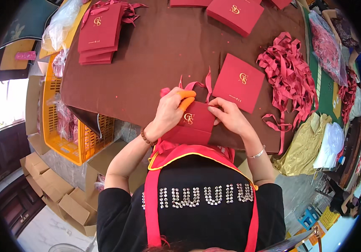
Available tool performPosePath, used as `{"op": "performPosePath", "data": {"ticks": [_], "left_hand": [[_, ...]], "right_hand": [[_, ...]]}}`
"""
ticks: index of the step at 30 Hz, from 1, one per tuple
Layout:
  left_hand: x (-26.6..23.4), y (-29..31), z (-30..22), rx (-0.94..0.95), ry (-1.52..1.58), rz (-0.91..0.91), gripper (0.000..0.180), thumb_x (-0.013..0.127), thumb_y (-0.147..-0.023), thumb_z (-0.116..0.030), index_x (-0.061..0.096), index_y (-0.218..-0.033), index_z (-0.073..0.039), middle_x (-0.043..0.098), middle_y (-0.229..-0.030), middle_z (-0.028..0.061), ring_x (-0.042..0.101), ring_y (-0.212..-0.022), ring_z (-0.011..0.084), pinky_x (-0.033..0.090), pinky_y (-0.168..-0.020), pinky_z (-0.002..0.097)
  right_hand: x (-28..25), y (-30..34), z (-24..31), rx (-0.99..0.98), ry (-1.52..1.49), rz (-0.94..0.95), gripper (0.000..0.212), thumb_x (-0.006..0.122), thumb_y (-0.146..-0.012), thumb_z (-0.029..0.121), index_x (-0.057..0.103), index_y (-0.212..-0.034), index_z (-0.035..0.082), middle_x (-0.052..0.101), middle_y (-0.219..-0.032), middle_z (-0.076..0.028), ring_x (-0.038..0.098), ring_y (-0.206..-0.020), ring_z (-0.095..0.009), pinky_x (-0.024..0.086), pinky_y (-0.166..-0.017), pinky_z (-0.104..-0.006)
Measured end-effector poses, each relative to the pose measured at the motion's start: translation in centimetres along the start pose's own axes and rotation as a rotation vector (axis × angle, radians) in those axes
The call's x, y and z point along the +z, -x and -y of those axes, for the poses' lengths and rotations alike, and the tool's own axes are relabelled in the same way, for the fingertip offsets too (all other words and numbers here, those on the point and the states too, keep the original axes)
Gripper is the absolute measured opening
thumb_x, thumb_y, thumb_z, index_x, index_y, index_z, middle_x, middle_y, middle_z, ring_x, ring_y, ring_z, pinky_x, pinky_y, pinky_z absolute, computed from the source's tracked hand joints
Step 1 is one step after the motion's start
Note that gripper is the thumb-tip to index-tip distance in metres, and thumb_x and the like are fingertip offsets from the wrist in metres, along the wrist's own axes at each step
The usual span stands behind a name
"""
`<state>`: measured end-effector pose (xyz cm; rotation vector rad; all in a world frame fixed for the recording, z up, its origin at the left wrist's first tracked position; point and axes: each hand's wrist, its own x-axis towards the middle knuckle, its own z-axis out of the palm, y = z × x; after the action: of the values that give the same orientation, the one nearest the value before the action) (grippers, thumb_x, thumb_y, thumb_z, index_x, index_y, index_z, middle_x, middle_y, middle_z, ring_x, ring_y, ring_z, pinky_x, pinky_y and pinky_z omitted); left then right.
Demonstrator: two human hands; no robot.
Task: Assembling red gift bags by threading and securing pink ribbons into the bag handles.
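Note:
A dark red paper gift bag [193,135] with a gold emblem lies at the table's near edge, against my apron. Its top edge is between my hands. My left hand [168,112], with orange covers on two fingers, is closed on the bag's upper left part. At the upper right corner, the thumb and fingers of my right hand [230,115] pinch the edge. A red ribbon [208,80] loops up from behind the bag's top; where it joins the bag is hidden by my fingers. Just right of it lies another flat red bag [236,80].
On the brown-covered table [155,59], a heap of red ribbons [285,69] lies at right. Stacked bags with ribbons [98,38] sit far left, more stacked bags [233,19] at the back. An orange crate [63,149] and open cartons [54,185] stand on the left floor.

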<state>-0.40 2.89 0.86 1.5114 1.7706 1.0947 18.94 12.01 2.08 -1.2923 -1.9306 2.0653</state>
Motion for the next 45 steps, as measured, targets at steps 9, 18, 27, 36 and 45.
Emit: {"op": "performPosePath", "data": {"ticks": [9, 18, 27, 36, 45], "left_hand": [[-0.1, 1.9, -1.8, -0.005, 0.046, 0.056, 0.032, 0.065, -0.081, -0.001, 0.06, -0.112, -0.001, 0.067, -0.088, 0.0128, 0.066, -0.079, 0.0204, 0.051, -0.068, 0.0286], [1.2, 2.5, -2.0, -0.019, -0.069, 0.133, 0.03, 0.067, -0.081, -0.008, 0.055, -0.107, 0.001, 0.065, -0.086, 0.017, 0.065, -0.078, 0.0281, 0.051, -0.067, 0.0337], [1.4, 2.4, -2.4, 0.021, -0.067, 0.04, 0.015, 0.066, -0.08, -0.002, 0.065, -0.094, 0.0, 0.067, -0.085, 0.0136, 0.065, -0.073, 0.0223, 0.05, -0.066, 0.0284], [2.6, 2.5, -2.0, -0.13, 0.034, -0.032, 0.017, 0.066, -0.08, -0.002, 0.065, -0.096, 0.0, 0.068, -0.089, 0.0127, 0.066, -0.079, 0.0196, 0.051, -0.068, 0.0278], [2.7, 2.6, -1.5, 0.054, -0.103, -0.086, 0.014, 0.067, -0.077, 0.0, 0.065, -0.091, 0.0, 0.065, -0.083, 0.0143, 0.064, -0.076, 0.0281, 0.051, -0.067, 0.0326]], "right_hand": [[0.2, -0.3, -0.9, 0.009, -0.07, -0.023, 0.018, 0.055, -0.092, 0.016, 0.057, -0.098, -0.002, 0.056, -0.081, -0.002, 0.056, -0.068, -0.008, 0.05, -0.057, -0.0228], [0.6, 0.2, -0.9, -0.06, -0.069, -0.073, 0.023, 0.055, -0.091, 0.018, 0.057, -0.101, -0.003, 0.059, -0.077, -0.006, 0.058, -0.06, -0.011, 0.049, -0.055, -0.0259], [0.9, 0.6, -0.6, -0.082, -0.042, -0.095, 0.022, 0.055, -0.091, 0.018, 0.057, -0.1, -0.002, 0.059, -0.076, -0.006, 0.056, -0.06, -0.011, 0.05, -0.055, -0.0269], [0.9, 0.8, -0.1, -0.095, -0.025, -0.093, 0.021, 0.056, -0.09, 0.018, 0.058, -0.099, -0.002, 0.058, -0.076, -0.005, 0.056, -0.063, -0.01, 0.05, -0.055, -0.0272], [1.1, 1.0, 0.1, -0.099, -0.052, -0.087, 0.02, 0.056, -0.09, 0.018, 0.059, -0.098, -0.001, 0.056, -0.081, -0.004, 0.055, -0.068, -0.01, 0.05, -0.057, -0.0263]]}}
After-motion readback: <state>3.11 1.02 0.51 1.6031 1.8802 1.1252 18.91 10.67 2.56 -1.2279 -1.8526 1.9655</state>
